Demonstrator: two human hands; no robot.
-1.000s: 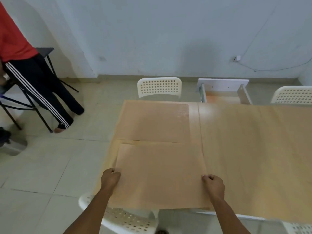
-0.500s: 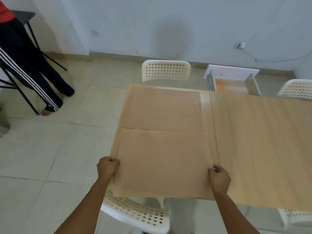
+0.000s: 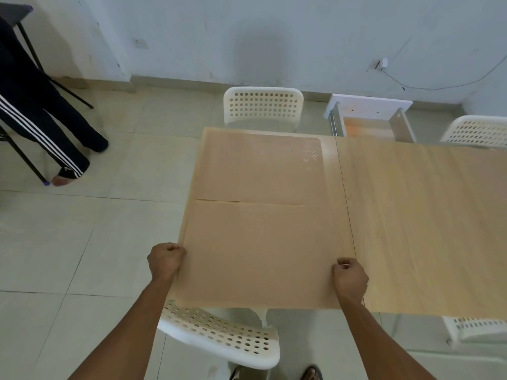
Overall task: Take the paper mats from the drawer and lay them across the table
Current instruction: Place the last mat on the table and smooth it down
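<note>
Two tan paper mats lie on the left end of the light wooden table (image 3: 417,215). The far mat (image 3: 258,168) lies flat by the table's back edge. The near mat (image 3: 260,253) sits just in front of it, its far edge meeting the far mat. My left hand (image 3: 164,260) pinches the near mat's left edge and my right hand (image 3: 349,278) pinches its right edge. Beyond the table's far side an open white drawer (image 3: 370,116) shows a tan sheet inside.
White perforated chairs stand at the far side (image 3: 263,108), far right (image 3: 477,131), right below me (image 3: 219,335) and near right (image 3: 472,330). A person in black striped trousers (image 3: 41,119) stands at the left beside a black-legged stool. A cable hangs on the back wall.
The near mat has slid forward until its far edge meets the far mat, both hands still gripping its sides. My view has tipped downward and moved closer.
</note>
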